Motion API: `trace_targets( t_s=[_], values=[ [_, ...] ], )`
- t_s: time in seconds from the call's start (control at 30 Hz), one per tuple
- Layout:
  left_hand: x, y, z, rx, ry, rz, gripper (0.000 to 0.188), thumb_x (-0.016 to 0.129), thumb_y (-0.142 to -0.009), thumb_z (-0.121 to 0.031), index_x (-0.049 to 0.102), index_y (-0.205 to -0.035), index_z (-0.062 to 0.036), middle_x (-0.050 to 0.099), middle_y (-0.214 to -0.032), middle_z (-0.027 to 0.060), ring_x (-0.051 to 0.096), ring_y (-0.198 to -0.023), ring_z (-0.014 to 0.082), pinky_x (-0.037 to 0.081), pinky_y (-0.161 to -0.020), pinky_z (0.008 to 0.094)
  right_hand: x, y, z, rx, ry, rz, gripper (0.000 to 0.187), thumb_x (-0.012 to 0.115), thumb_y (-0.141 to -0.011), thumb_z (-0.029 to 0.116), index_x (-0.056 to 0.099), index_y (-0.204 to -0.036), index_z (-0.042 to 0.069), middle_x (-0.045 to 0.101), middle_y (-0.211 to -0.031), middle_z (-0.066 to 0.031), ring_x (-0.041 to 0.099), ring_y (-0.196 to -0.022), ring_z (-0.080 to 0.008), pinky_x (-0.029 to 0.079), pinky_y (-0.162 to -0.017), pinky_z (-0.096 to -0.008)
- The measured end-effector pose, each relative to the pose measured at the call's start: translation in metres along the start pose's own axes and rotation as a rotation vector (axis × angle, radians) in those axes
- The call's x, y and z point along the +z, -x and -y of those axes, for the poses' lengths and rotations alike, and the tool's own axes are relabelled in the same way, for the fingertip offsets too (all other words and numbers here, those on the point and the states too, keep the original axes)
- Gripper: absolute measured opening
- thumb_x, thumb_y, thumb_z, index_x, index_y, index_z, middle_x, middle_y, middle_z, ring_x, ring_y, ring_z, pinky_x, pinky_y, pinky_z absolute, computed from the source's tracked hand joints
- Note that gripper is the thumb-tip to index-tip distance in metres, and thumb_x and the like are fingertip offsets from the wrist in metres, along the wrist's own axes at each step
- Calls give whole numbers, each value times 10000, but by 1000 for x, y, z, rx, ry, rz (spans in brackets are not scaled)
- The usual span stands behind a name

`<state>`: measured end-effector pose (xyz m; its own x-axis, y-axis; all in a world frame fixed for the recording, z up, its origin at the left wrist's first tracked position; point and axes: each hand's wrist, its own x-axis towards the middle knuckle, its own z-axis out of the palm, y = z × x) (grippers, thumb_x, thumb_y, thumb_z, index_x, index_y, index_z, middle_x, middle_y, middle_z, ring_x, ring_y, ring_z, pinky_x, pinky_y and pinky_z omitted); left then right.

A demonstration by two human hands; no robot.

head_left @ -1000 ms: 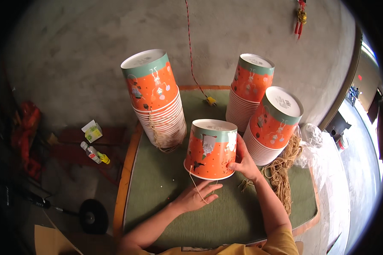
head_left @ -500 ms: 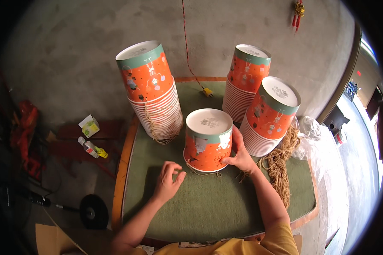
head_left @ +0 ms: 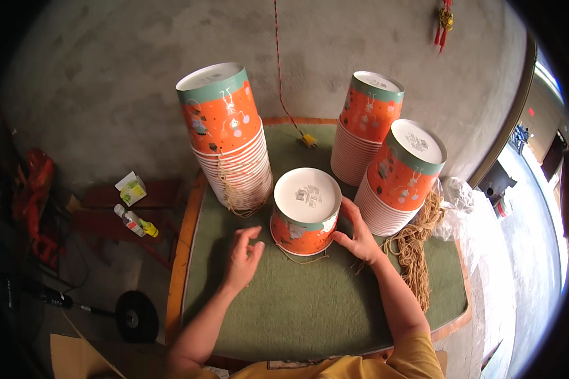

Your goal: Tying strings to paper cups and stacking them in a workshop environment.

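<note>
A single orange paper bucket (head_left: pixel 303 236) with a green band stands upside down in the middle of the table, its white base up. A thin string loop (head_left: pixel 303 259) shows at its front rim. My right hand (head_left: pixel 359 236) curves round the bucket's right side, thumb in front and fingers further back. To the left of the bucket, apart from it, my left hand (head_left: pixel 242 258) is raised empty with loosely bent fingers. Taller stacks of matching upturned buckets stand behind: a left stack (head_left: pixel 223 129), a back right stack (head_left: pixel 370 117) and a nearer right stack (head_left: pixel 398 183).
The green-topped table (head_left: pixel 284 309) has a wooden edge. Brown twine (head_left: pixel 417 252) lies bundled at its right, beside clear plastic bags (head_left: pixel 452 208). A yellow plug (head_left: pixel 308 140) lies at the back. On a low red bench (head_left: pixel 101 221) stand a box (head_left: pixel 131 188) and bottles (head_left: pixel 133 222).
The middle bucket has tipped back flatter, so more of its white base and less of its side shows. My left hand has shifted slightly left. My right hand stays at the bucket's side.
</note>
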<state>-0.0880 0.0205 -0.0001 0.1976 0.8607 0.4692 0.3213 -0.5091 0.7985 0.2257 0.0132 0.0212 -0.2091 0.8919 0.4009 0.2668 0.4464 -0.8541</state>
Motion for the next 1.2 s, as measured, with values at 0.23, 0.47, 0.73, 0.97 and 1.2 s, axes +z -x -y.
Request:
trace_targets(
  t_s=[0.23, 0.47, 0.73, 0.97, 1.2],
  values=[
    [-70, -69, 7, -24, 135, -396, 472, 525, -1018, -255, 410, -1422, -40, 450, -1389, 150, 477, -1245, 222, 404, -1015, 351, 4, -24, 59, -119, 169, -256, 686, 641, -910, 266, 337, -1474, 20, 408, -1490, -165, 375, -1396, -282, 300, -1147, -419],
    [-63, -132, -12, 32, 477, -350, 651, 418, -1041, -404, 182, -1548, -72, 251, -1574, 140, 247, -1444, 253, 218, -1168, 382, 20, -137, 114, -166, 88, -142, 1071, 796, -802, 315, 67, -1559, 108, 275, -1554, -229, 306, -1434, -331, 294, -1152, -447],
    [-58, -134, 5, 93, 25, -407, 668, 479, -1016, -349, 184, -1539, -57, 208, -1575, 209, 203, -1460, 353, 217, -1174, 448, 67, -252, 103, -158, -39, -95, 1329, 879, -686, 425, -62, -1541, 38, 108, -1588, -226, 195, -1468, -329, 238, -1178, -453],
    [-62, -139, 6, 111, 83, -382, 667, 483, -1015, -314, 171, -1542, -51, 219, -1573, 208, 225, -1455, 355, 210, -1180, 449, 93, -268, 87, -207, -358, 67, 1297, 874, -714, 386, -57, -1528, -9, 264, -1529, -215, 336, -1393, -274, 309, -1151, -400],
    [-72, -153, -8, 197, 106, -418, 654, 490, -1009, -269, 184, -1538, -36, 205, -1583, 218, 206, -1465, 358, 202, -1185, 448, 92, -276, 104, -297, -376, -16, 1116, 838, -777, 305, 70, -1516, -27, 353, -1476, -198, 387, -1352, -250, 331, -1130, -387]
  ],
)
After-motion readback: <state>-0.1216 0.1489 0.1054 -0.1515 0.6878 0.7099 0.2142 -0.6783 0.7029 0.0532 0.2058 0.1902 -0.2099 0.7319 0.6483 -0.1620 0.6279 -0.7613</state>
